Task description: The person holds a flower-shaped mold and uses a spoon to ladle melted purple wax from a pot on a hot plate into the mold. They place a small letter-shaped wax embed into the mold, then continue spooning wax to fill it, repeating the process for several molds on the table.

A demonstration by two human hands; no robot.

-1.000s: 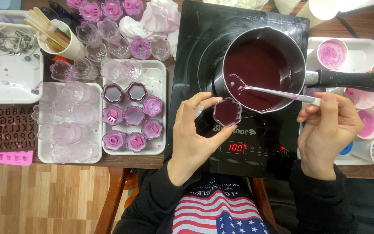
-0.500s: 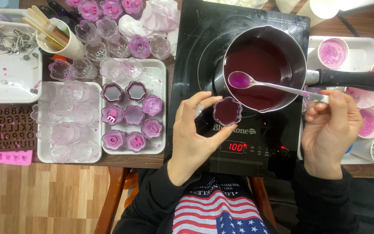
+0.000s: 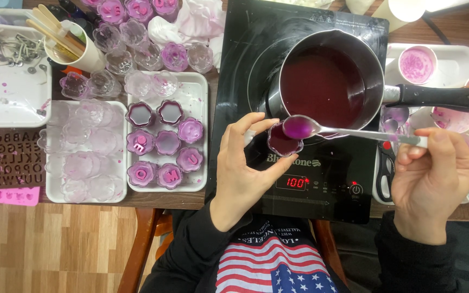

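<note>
My left hand (image 3: 241,168) pinches a small clear flower-shaped cup (image 3: 284,142) part-filled with dark purple liquid, held over the black induction cooker (image 3: 321,179). My right hand (image 3: 434,179) grips the handle of a metal spoon (image 3: 354,132); its bowl, full of purple liquid, hovers at the cup's rim. Just behind them a metal saucepan (image 3: 329,81) of dark purple liquid sits on the cooker, its black handle pointing right.
A white tray (image 3: 197,103) left of the cooker holds several filled purple flower cups. Another tray (image 3: 55,191) carries empty clear cups. A paper cup of wooden sticks (image 3: 77,46), a tray of wicks (image 3: 6,76), letter moulds (image 3: 4,163) and paper cups (image 3: 416,64) stand around.
The spoon has come out of the saucepan with purple liquid and moved down to the cup in my left hand. The left hand has held still.
</note>
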